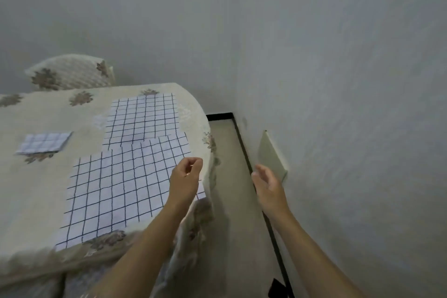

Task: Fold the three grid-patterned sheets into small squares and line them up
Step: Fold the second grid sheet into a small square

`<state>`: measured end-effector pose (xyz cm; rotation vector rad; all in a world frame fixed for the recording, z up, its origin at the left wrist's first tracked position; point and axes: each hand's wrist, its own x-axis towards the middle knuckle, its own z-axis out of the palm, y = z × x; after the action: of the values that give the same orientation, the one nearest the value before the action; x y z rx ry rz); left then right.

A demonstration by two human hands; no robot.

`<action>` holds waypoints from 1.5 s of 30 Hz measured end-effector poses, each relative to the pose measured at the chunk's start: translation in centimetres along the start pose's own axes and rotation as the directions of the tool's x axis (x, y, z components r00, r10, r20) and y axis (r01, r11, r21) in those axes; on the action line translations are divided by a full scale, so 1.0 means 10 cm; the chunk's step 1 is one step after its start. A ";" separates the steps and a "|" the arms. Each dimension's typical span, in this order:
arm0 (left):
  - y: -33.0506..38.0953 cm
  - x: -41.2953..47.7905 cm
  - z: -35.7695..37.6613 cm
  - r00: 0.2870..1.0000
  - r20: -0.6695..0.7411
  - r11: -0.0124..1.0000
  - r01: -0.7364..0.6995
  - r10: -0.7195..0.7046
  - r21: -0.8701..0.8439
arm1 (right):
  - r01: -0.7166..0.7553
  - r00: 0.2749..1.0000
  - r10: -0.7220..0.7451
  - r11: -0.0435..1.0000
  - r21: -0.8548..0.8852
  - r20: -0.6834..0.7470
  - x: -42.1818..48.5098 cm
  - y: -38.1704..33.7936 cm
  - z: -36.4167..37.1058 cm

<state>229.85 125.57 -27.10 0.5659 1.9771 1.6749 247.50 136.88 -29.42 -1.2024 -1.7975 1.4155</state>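
Note:
Three white sheets with dark grid lines lie on the table (48, 184). One is folded into a small rectangle (44, 143) at the left. A large flat sheet (142, 118) lies at the far right, and another large flat sheet (116, 191) lies nearer, overlapping its near edge. My left hand (186, 176) hovers over the near sheet's right edge, fingers curled, holding nothing that I can see. My right hand (267, 182) is off the table's right side, over the floor, fingers apart and empty.
The table carries a cream cloth with flower prints that hangs over its rounded right edge (209, 143). A chair back (70, 72) in matching fabric stands behind. Grey walls, a narrow floor strip (232, 176), and a pale panel (271, 157) leaning on the right wall.

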 end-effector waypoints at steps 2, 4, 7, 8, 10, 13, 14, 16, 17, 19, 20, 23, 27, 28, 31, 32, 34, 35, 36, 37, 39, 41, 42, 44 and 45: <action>0.05 0.09 0.01 0.995 -0.097 1.000 -0.001 0.002 0.019 | 0.046 0.991 -0.043 0.999 -0.018 0.126 0.35 -0.12 0.06; 0.10 0.15 -0.03 0.981 -0.193 1.000 0.003 0.003 0.028 | 0.104 0.965 -0.095 0.994 -0.027 0.246 0.66 -0.28 0.17; 0.06 0.21 -0.14 0.948 -0.317 0.998 0.044 -0.028 0.043 | 0.104 0.919 -0.113 0.994 0.045 0.378 0.95 -0.41 0.36; 0.04 0.24 -0.16 0.936 -0.349 0.998 0.049 -0.030 0.047 | 0.121 0.902 -0.131 0.991 0.051 0.411 1.03 -0.43 0.42; -0.02 0.34 -0.20 0.905 -0.422 0.997 0.072 -0.053 0.029 | 0.157 0.868 -0.149 0.987 0.024 0.473 1.21 -0.43 0.58; -0.11 0.58 -0.23 0.858 -0.508 0.997 0.081 -0.076 -0.012 | 0.211 0.804 -0.178 0.977 0.008 0.567 1.51 -0.47 0.83; -0.14 0.68 -0.22 0.846 -0.527 0.997 0.078 -0.081 -0.029 | 0.232 0.795 -0.192 0.973 0.004 0.576 1.63 -0.49 0.91; -0.18 0.89 -0.20 0.829 -0.550 0.994 0.068 -0.101 -0.081 | 0.266 0.778 -0.215 0.964 0.001 0.590 1.87 -0.58 1.04; -0.18 1.00 -0.19 0.822 -0.556 0.991 0.073 -0.121 -0.109 | 0.269 0.771 -0.214 0.963 -0.002 0.599 1.97 -0.63 1.09; -0.20 1.18 -0.17 0.799 -0.578 0.983 0.092 -0.168 -0.159 | 0.295 0.746 -0.212 0.955 -0.029 0.631 2.15 -0.74 1.17; -0.21 1.27 -0.16 0.790 -0.589 0.982 0.083 -0.169 -0.171 | 0.329 0.727 -0.219 0.943 -0.050 0.650 2.23 -0.79 1.20; -0.17 1.50 -0.17 0.773 -0.610 0.978 0.063 -0.173 -0.197 | 0.399 0.686 -0.246 0.914 -0.072 0.685 2.52 -0.97 1.37; -0.23 1.53 -0.31 0.703 -0.683 0.976 0.078 -0.200 -0.205 | 0.412 0.625 -0.243 0.910 -0.049 0.742 2.65 -1.05 1.65; -0.24 1.52 -0.37 0.677 -0.706 0.976 0.090 -0.207 -0.200 | 0.414 0.601 -0.237 0.909 -0.043 0.763 2.65 -1.04 1.74; -0.37 1.46 -0.54 0.589 -0.776 0.974 0.113 -0.227 -0.199 | 0.398 0.510 -0.189 0.917 -0.036 0.839 2.69 -0.96 2.00; -0.41 1.44 -0.56 0.553 -0.798 0.971 0.119 -0.240 -0.209 | 0.390 0.481 -0.169 0.920 -0.038 0.860 2.71 -0.93 2.09; -0.50 1.41 -0.57 0.487 -0.830 0.962 0.138 -0.272 -0.235 | 0.389 0.414 -0.145 0.921 -0.031 0.898 2.76 -0.90 2.23; -0.54 1.40 -0.55 0.460 -0.839 0.957 0.156 -0.289 -0.244 | 0.383 0.386 -0.135 0.924 -0.025 0.912 2.79 -0.88 2.30; -0.56 1.40 -0.52 0.438 -0.846 0.952 0.183 -0.304 -0.247 | 0.371 0.365 -0.123 0.928 -0.023 0.923 2.82 -0.85 2.35; -0.57 1.38 -0.46 0.413 -0.855 0.946 0.207 -0.315 -0.248 | 0.368 0.339 -0.112 0.930 -0.021 0.934 2.85 -0.82 2.38; -0.57 1.36 -0.34 0.343 -0.886 0.945 0.211 -0.312 -0.251 | 0.389 0.257 -0.104 0.921 -0.005 0.961 2.93 -0.78 2.46; -0.54 1.34 -0.22 0.274 -0.909 0.942 0.206 -0.315 -0.264 | 0.401 0.204 -0.091 0.916 0.001 0.975 3.02 -0.81 2.56; -0.55 1.32 -0.16 0.248 -0.916 0.941 0.207 -0.315 -0.268 | 0.407 0.176 -0.093 0.913 0.013 0.980 3.05 -0.81 2.60; -0.60 1.27 -0.05 0.212 -0.921 0.932 0.231 -0.327 -0.278 | 0.412 0.132 -0.090 0.911 0.028 0.987 3.09 -0.79 2.65; -0.63 1.23 0.02 0.195 -0.919 0.924 0.250 -0.342 -0.291 | 0.408 0.118 -0.081 0.912 0.026 0.990 3.10 -0.77 2.65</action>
<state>220.14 132.00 -34.54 -1.2261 2.4658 1.9812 208.97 151.94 -33.06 0.3065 -2.9252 1.9657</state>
